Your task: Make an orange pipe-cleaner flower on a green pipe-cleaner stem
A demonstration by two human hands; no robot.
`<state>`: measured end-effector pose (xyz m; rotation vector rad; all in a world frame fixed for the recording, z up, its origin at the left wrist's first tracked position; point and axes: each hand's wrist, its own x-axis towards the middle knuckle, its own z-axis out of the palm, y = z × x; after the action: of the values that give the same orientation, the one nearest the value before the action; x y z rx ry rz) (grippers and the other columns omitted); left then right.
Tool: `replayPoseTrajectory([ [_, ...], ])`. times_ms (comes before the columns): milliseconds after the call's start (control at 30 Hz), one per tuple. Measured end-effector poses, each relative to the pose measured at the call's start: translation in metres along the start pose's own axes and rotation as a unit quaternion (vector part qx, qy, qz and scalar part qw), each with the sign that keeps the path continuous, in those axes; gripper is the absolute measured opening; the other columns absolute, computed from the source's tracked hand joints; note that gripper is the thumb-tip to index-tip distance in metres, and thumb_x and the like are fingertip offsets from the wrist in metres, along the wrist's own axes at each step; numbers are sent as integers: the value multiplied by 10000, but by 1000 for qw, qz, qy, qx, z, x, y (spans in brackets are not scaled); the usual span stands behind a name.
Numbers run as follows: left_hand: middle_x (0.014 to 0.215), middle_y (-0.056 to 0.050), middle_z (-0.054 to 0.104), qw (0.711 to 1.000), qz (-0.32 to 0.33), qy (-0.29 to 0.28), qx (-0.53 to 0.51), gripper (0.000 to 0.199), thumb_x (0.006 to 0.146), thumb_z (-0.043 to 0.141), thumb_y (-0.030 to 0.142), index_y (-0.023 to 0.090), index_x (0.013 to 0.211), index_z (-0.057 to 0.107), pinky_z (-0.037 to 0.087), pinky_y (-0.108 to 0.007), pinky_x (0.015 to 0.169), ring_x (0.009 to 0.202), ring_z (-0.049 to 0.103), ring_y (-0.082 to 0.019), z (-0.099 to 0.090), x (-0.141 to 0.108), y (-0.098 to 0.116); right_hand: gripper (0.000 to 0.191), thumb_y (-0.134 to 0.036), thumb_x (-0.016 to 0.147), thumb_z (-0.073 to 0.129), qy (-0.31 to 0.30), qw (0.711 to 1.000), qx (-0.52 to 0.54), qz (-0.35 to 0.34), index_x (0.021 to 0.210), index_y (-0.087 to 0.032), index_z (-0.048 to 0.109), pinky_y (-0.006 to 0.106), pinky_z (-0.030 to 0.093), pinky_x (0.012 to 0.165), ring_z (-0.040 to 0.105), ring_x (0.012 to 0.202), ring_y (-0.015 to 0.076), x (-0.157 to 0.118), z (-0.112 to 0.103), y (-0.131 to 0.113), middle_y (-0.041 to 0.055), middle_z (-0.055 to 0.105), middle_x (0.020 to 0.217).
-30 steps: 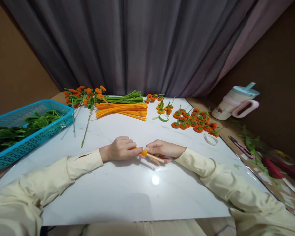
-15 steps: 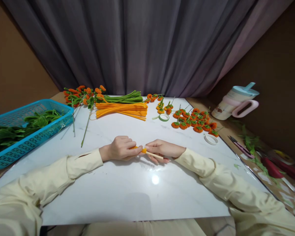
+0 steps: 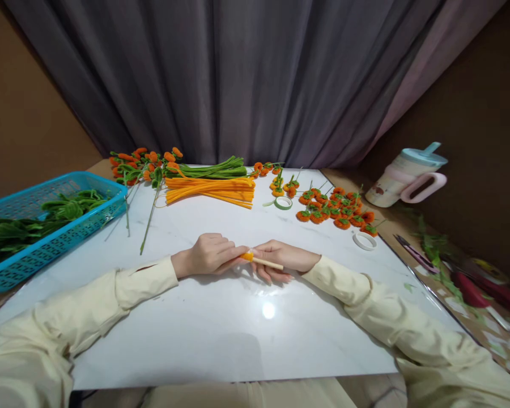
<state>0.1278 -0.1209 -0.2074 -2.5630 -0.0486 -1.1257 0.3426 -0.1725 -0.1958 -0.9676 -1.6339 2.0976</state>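
Observation:
Over the middle of the white table, my left hand (image 3: pixel 212 255) and my right hand (image 3: pixel 280 258) meet. A thin pale wooden stick (image 3: pixel 270 263) pokes out to the right from between them. Around its left end is wound an orange pipe cleaner (image 3: pixel 247 256). My left fingers are closed and pinch the orange winding from the left. My right thumb and forefinger press on the stick by the winding, while the other right fingers curl below it. The stick's left end is hidden behind my left fingers.
Behind my hands lie bundles of orange pipe cleaners (image 3: pixel 210 191) and green pipe cleaners (image 3: pixel 216 168). A blue basket (image 3: pixel 89 218) of green leaves stands left. Orange flowers (image 3: pixel 335 207), green tape (image 3: pixel 283 203) and white tape (image 3: pixel 365 241) lie right, near a tumbler (image 3: pixel 406 175) and pliers (image 3: pixel 416 253).
My left fingers have shifted slightly right and stretched along the winding, and less orange shows between my hands. The stick has turned a little toward level.

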Motion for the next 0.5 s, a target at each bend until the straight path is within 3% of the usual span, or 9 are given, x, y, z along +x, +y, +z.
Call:
replayPoseTrajectory([
  [200, 508, 66, 498, 1000, 9, 6, 15, 241, 894, 476, 272, 185, 1118, 498, 279, -235, 464, 427, 414, -90, 2, -3, -1, 422, -511, 891, 430, 4, 1000, -5, 1, 794, -118, 548, 144, 246, 240, 382, 250, 32, 0, 0, 0, -26, 575, 505],
  [500, 493, 68, 399, 999, -1, 3, 41, 373, 919, 378, 220, 243, 1288, 424, 254, -227, 463, 411, 332, -97, -2, 0, -1, 406, -522, 853, 478, 27, 1000, 3, -1, 764, -128, 523, 144, 255, 214, 379, 237, 45, 2, 0, -1, -14, 577, 487],
])
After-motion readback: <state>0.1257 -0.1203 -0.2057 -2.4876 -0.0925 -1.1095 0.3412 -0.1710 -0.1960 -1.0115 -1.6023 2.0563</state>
